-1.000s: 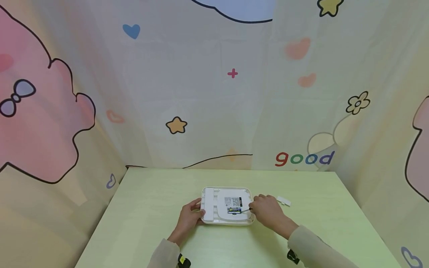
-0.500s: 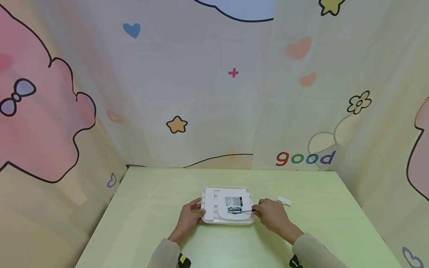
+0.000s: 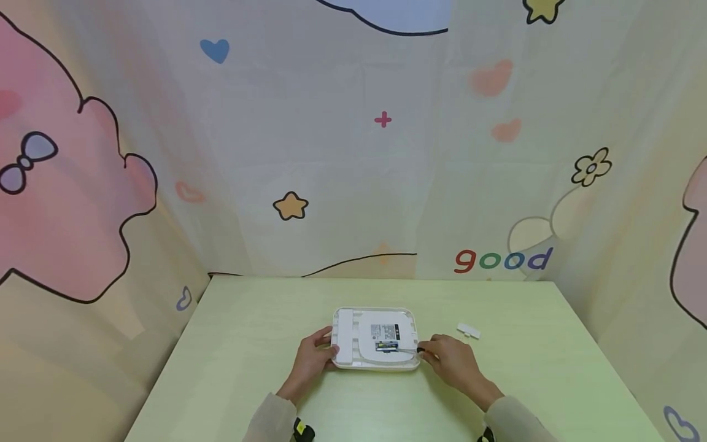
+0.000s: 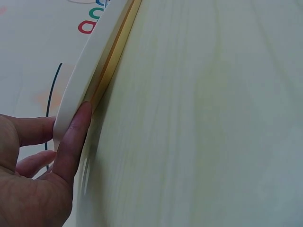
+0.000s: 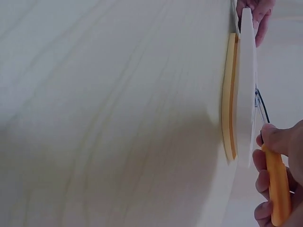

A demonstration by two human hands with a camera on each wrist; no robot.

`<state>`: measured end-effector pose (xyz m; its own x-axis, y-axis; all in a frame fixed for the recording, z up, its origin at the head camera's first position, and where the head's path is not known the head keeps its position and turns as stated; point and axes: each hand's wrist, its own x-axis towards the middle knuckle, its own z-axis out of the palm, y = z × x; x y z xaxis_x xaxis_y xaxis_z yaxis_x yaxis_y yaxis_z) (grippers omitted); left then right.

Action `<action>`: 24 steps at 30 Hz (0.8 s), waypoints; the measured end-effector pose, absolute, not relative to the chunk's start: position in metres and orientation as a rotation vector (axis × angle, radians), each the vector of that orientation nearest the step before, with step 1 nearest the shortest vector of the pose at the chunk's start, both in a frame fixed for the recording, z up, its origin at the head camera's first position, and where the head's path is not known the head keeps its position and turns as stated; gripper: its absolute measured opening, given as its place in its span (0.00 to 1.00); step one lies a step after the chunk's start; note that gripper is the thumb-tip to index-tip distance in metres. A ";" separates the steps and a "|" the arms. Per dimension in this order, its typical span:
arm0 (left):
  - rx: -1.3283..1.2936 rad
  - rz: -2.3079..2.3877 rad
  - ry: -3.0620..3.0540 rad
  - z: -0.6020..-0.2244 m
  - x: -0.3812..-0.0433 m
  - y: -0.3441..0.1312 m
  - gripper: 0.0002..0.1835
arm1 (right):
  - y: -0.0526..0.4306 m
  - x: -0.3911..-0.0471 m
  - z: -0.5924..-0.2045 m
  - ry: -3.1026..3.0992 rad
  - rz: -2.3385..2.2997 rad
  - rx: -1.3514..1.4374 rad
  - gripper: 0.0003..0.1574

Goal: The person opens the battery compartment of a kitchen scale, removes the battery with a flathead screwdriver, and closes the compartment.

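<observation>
A white rounded-rectangular device point(image 3: 353, 325) lies underside up, showing a printed label and a small battery compartment with batteries point(image 3: 386, 347) in it. My left hand point(image 3: 310, 361) grips its left edge, thumb and fingers on opposite faces. In my right hand point(image 3: 454, 364) I hold a screwdriver with an orange handle point(image 5: 278, 187). Its thin shaft point(image 3: 407, 350) runs left over the device, the tip right at the batteries. From the side, in the right wrist view, the device point(image 5: 245, 94) shows a yellow-orange layer point(image 5: 228, 99) beneath its white shell.
A small white cover point(image 3: 468, 331) with a tab lies on the pale wood-grain table point(image 3: 265, 307), right of the device and behind my right hand. A printed curtain point(image 3: 331, 153) hangs behind and along both sides of the table.
My right hand has shifted slightly right and toward me, and more of the screwdriver's shaft shows, its tip staying at the batteries. The left hand and the device have stayed put.
</observation>
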<state>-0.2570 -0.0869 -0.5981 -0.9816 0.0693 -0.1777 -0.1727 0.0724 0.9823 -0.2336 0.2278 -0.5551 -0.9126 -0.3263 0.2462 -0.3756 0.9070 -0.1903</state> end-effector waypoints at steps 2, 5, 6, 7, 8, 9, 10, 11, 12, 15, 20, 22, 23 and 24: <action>-0.100 2.030 2.156 -0.598 -0.257 -0.088 0.32 | 0.225 -0.234 -0.558 -2.835 0.373 0.565 0.09; -0.091 2.028 2.153 -0.598 -0.258 -0.086 0.32 | 0.218 -0.235 -0.561 -2.815 0.397 0.587 0.09; -0.088 2.029 2.149 -0.598 -0.258 -0.085 0.32 | 0.215 -0.235 -0.561 -2.816 0.406 0.588 0.10; -0.085 2.032 2.142 -0.598 -0.258 -0.085 0.32 | 0.213 -0.235 -0.561 -2.818 0.409 0.581 0.10; -0.084 2.034 2.142 -0.598 -0.258 -0.084 0.32 | 0.212 -0.235 -0.560 -2.820 0.410 0.567 0.10; -0.083 2.038 2.140 -0.598 -0.258 -0.084 0.32 | 0.211 -0.236 -0.559 -2.830 0.416 0.550 0.10; -0.081 2.046 2.128 -0.599 -0.258 -0.083 0.32 | 0.212 -0.235 -0.557 -2.841 0.417 0.529 0.10; -0.077 2.051 2.124 -0.600 -0.258 -0.083 0.32 | 0.213 -0.235 -0.556 -2.846 0.414 0.517 0.10; -0.077 2.056 2.122 -0.600 -0.258 -0.083 0.31 | 0.214 -0.235 -0.555 -2.851 0.406 0.507 0.10; -0.069 2.064 2.130 -0.600 -0.258 -0.083 0.31 | 0.217 -0.236 -0.554 -2.857 0.374 0.491 0.10; -0.073 2.066 2.139 -0.599 -0.257 -0.084 0.31 | 0.222 -0.236 -0.550 -2.816 0.315 0.535 0.09; -0.079 2.066 2.132 -0.599 -0.257 -0.084 0.32 | 0.223 -0.236 -0.548 -2.801 0.283 0.553 0.08; -0.079 2.063 2.130 -0.600 -0.256 -0.083 0.32 | 0.224 -0.236 -0.547 -2.797 0.273 0.560 0.08; -0.081 2.063 2.125 -0.601 -0.256 -0.083 0.32 | 0.225 -0.235 -0.547 -2.796 0.258 0.565 0.08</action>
